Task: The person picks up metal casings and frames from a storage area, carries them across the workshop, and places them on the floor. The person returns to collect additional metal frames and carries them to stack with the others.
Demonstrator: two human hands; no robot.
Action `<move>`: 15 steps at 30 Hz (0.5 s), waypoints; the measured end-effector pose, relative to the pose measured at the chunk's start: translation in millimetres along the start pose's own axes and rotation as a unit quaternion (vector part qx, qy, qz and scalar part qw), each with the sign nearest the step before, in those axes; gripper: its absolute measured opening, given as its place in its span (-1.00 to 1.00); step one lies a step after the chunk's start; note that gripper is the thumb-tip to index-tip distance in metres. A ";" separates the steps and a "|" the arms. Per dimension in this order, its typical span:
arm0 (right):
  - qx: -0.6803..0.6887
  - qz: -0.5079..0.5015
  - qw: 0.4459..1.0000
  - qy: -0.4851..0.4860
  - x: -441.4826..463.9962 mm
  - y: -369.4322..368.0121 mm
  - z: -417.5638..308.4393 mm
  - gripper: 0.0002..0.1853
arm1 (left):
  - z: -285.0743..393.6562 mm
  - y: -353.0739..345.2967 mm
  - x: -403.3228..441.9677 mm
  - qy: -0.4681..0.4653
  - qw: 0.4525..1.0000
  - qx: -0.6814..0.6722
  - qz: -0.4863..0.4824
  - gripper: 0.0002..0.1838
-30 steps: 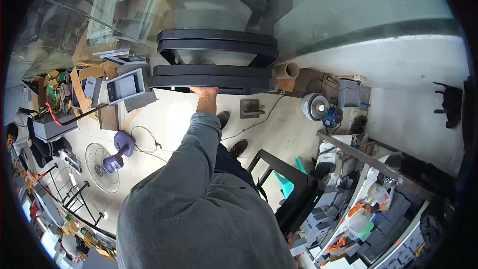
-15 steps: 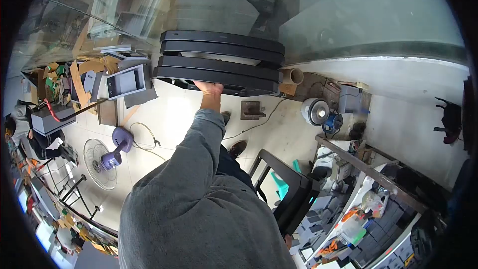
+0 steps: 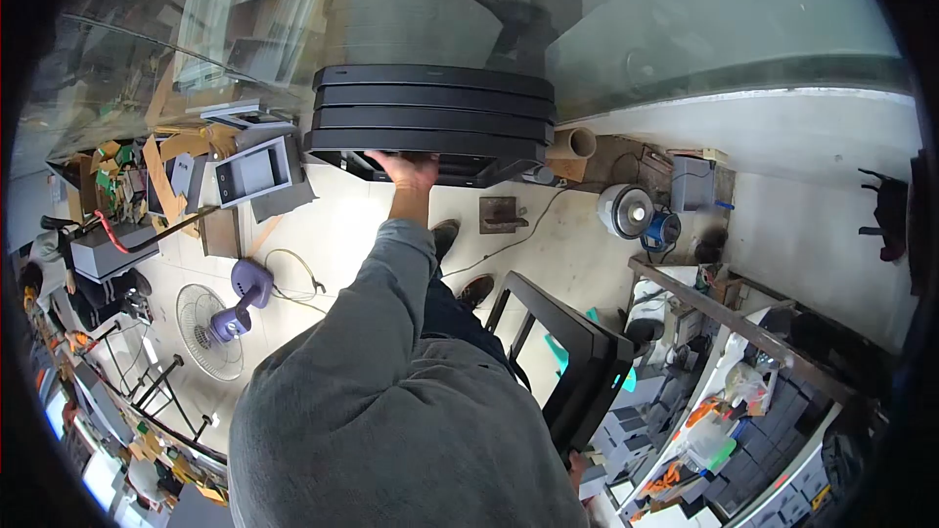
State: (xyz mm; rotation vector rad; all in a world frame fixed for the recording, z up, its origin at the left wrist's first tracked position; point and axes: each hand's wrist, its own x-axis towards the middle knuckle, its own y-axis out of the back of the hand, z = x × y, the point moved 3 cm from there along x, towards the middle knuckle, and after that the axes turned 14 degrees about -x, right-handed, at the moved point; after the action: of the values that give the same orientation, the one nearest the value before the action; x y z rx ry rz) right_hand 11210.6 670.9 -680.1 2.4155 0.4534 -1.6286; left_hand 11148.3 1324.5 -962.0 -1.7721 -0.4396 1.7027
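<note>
Ahead of me is a stack of several black rectangular frames [image 3: 430, 98], their long sides lying close together against a glass surface. My left hand [image 3: 409, 170] reaches out to the nearest frame of the stack, its thumb spread to the left and its other fingers partly hidden inside the frame's edge. At my right side hang more black frames [image 3: 567, 362], tilted, with an open middle. My right hand [image 3: 577, 469] is at their lower end, closed around the edge and mostly hidden by my body.
A purple fan [image 3: 220, 323] stands on the floor at left, near grey box parts [image 3: 254, 171] and cardboard. To the right are a rice cooker [image 3: 624, 211], a blue pot [image 3: 663, 229] and a cluttered shelf [image 3: 743, 332]. A cable crosses the floor. Someone sits far left.
The gap in the middle of the stack has closed, as the nearer frames have come up against the farther ones. My left hand's thumb now shows spread leftward. The right-hand frames stay at my side.
</note>
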 end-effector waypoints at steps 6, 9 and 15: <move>-0.015 0.007 1.000 0.014 -16.5 -38.8 -10.9 -0.38 | -2.1 -24.8 -32.7 0.015 0.982 0.144 -0.117 0.09; -0.036 0.031 0.999 0.014 -30.4 -61.3 -22.4 -0.40 | -5.4 -10.9 -3.3 0.004 0.987 0.153 -0.056 -0.15; -0.019 -0.010 0.999 0.048 -34.9 -73.1 -19.1 -0.49 | -20.3 -10.1 -15.8 0.005 0.992 0.123 -0.009 -0.25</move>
State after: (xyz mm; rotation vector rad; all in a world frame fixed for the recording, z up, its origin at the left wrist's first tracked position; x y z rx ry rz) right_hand 11189.0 740.5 -639.9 2.4763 0.5203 -1.5035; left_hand 11168.3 1317.6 -944.2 -1.5924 -0.2280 1.6581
